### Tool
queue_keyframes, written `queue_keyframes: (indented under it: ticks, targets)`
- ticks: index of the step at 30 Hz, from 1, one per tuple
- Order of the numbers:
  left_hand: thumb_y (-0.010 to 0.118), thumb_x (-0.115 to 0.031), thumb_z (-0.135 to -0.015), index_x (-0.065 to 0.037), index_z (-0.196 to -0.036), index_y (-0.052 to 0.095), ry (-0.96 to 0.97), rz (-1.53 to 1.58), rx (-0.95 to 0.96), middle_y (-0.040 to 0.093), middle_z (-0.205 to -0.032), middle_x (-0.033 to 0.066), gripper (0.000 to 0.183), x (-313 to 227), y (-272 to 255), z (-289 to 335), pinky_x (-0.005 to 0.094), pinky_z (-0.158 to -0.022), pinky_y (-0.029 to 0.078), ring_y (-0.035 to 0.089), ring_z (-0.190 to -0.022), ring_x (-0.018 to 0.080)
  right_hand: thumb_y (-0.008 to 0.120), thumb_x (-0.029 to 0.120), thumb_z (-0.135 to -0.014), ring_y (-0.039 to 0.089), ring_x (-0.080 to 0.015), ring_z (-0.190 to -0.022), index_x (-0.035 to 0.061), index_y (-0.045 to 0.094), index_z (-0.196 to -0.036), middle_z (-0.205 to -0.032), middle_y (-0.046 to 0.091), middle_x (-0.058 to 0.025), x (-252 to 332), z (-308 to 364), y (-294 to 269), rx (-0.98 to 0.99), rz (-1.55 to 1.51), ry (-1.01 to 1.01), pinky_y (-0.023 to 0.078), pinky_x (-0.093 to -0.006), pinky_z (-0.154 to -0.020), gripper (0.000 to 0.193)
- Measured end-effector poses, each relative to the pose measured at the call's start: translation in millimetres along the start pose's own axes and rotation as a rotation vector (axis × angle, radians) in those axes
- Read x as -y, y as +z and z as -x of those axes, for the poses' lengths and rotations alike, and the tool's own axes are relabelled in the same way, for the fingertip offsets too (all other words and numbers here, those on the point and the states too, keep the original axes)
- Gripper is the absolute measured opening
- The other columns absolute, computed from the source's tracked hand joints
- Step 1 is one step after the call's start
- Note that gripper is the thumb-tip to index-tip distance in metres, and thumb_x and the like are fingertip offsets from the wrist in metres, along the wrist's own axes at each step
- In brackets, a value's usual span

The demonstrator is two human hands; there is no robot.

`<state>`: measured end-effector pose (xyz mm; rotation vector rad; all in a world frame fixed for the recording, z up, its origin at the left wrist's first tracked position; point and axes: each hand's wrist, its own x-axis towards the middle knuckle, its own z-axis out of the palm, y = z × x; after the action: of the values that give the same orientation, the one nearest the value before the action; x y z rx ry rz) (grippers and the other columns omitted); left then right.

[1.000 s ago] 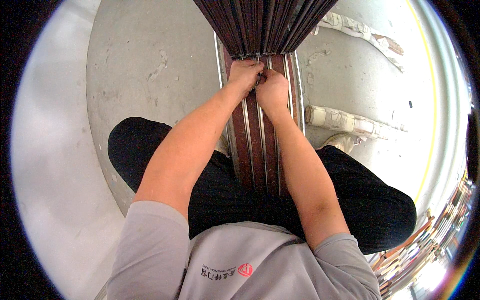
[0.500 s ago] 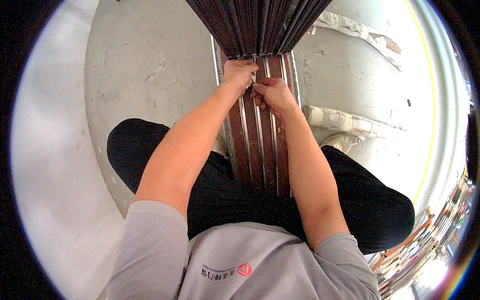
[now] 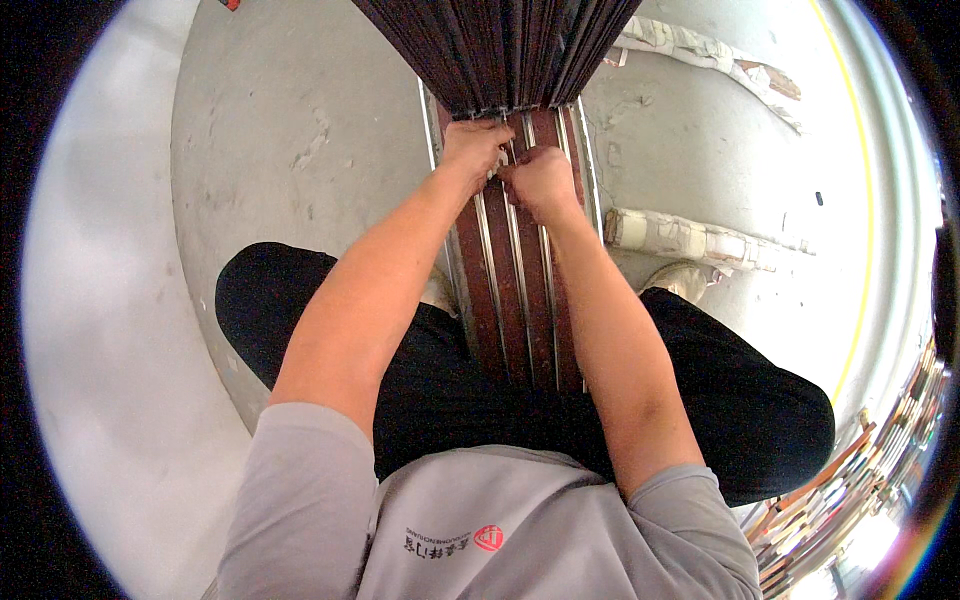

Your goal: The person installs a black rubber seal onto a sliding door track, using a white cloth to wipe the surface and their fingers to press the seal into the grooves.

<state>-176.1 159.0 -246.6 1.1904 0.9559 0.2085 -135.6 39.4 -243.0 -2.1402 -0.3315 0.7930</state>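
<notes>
Between my legs runs a reddish-brown track (image 3: 497, 290) with several silver rails along it. Dark ribbed panels (image 3: 497, 60) stand side by side on its far end. Close to the panels' lower edge, my left hand (image 3: 473, 150) reaches over the track with its fingers bent and closed. My right hand (image 3: 541, 184) meets it from the right, fingers curled in and partly hidden under the hand. A tiny whitish piece (image 3: 500, 160) shows between the two hands, too small to name. Which fingers grip it, I cannot make out.
Wrapped rolls or bundles (image 3: 690, 240) lie on the grey floor (image 3: 290, 140) to the right, with another wrapped length (image 3: 690, 50) farther off. A small black object (image 3: 819, 198) lies beyond them. Stacked long strips (image 3: 850, 490) fill the lower right.
My right hand has turned over, its back now facing up and its fingers tucked under. My left hand stays nearly in place. The view has shifted slightly.
</notes>
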Motion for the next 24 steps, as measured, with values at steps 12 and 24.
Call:
queue_keyframes:
  ticks: [12, 24]
  targets:
    - [0.077, -0.001, -0.076, 0.004, -0.089, 0.072, 0.063, 0.090, 0.080, 0.071, -0.084, 0.0096, 0.014, 17, -7, -14, 0.0343, -0.064, 0.050, 0.064, -0.071, 0.0204, 0.059, 0.007, -0.082, 0.068, -0.0409, -0.088, 0.0035, 0.060, -0.099, -0.103, 0.061, -0.0212, 4, 31, 11, -0.254, 0.657, -0.460, 0.055, -0.0495, -0.074, 0.018]
    - [0.079, -0.004, -0.077, 0.002, -0.090, 0.073, 0.028, 0.087, 0.070, 0.071, -0.084, 0.0088, 0.015, 10, -11, -11, 0.0346, -0.065, 0.050, 0.065, -0.072, 0.0202, 0.062, 0.005, -0.078, 0.066, -0.0455, -0.092, -0.0009, 0.064, -0.094, -0.096, 0.068, -0.0283, 35, 24, 1, -0.109, 0.537, -0.247, 0.054, -0.0505, -0.082, 0.018]
